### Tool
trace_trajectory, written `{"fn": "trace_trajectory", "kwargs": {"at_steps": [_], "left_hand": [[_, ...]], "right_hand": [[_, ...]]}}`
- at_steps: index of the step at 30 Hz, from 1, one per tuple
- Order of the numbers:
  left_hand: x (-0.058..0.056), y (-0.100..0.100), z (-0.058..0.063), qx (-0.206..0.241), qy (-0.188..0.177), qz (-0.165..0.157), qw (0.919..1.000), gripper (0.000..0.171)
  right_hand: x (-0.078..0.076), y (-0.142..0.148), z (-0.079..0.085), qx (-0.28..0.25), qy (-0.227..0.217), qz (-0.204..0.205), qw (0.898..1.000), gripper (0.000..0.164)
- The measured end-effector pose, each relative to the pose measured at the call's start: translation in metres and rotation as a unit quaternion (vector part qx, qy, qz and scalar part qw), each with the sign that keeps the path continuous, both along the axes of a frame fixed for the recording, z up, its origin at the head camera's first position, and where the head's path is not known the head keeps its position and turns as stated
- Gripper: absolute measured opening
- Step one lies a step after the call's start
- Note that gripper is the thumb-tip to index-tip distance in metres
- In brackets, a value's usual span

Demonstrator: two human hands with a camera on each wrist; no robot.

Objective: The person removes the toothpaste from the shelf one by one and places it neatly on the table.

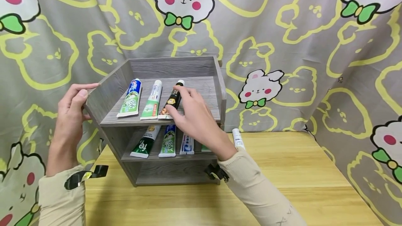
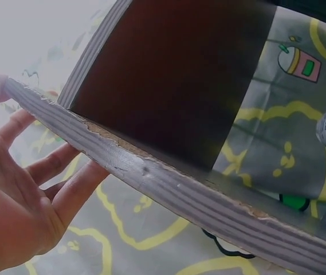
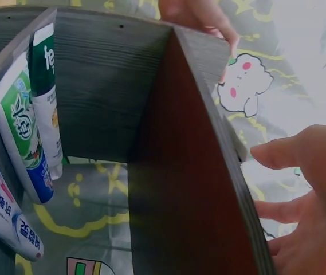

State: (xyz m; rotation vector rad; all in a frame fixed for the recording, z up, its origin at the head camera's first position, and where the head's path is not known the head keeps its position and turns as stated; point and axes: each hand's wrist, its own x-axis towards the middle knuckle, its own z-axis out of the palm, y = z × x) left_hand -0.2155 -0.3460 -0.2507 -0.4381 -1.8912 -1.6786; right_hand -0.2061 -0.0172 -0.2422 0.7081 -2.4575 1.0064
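Note:
A grey wood-grain shelf rack (image 1: 106, 114) stands on the table. My left hand (image 1: 70, 114) grips the front edge of its left side panel, thumb on the near side and fingers behind, as the left wrist view also shows. On the top board, my right hand (image 1: 199, 114) holds a black toothpaste tube (image 1: 173, 101) between thumb and fingers, the thumb near its flat end and the fingertips near the white cap. Left of it lie a white-and-green toothpaste tube (image 1: 152, 100) and a blue-and-green one (image 1: 130, 100), caps toward the back.
Several tubes lie on the middle board, among them a dark green-and-white tube (image 1: 146, 142), a green-and-blue one (image 1: 169, 142) and a blue-and-white one (image 1: 187, 145). My right forearm covers part of that board. A white tube (image 1: 237, 138) is on the wooden table (image 1: 282, 170), right of the rack.

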Motion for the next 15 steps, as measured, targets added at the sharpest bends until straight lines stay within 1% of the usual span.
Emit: {"fn": "trace_trajectory", "kwargs": {"at_steps": [3,5,9,10,12,15], "left_hand": [[0.000,0.000,0.000,-0.002,0.002,0.002,1.0000,0.033],[0.000,0.000,0.001,-0.003,0.003,0.002,1.0000,0.033],[0.000,-0.001,0.001,0.000,0.003,0.003,1.0000,0.033],[0.000,0.000,0.001,-0.001,0.002,0.005,1.0000,0.033],[0.000,0.000,0.001,0.000,-0.001,0.006,1.0000,0.033],[-0.001,0.001,0.001,0.003,-0.008,0.005,1.0000,0.033]], "right_hand": [[-0.006,-0.009,0.003,0.029,-0.030,-0.032,0.999,0.056],[-0.010,-0.016,0.005,0.049,-0.034,-0.054,0.997,0.057],[-0.013,-0.029,0.007,0.089,-0.039,-0.092,0.991,0.068],[-0.014,-0.031,0.008,0.098,-0.040,-0.101,0.989,0.068],[-0.015,-0.035,0.008,0.115,-0.041,-0.116,0.986,0.066],[-0.016,-0.038,0.007,0.133,-0.029,-0.133,0.982,0.053]]}}
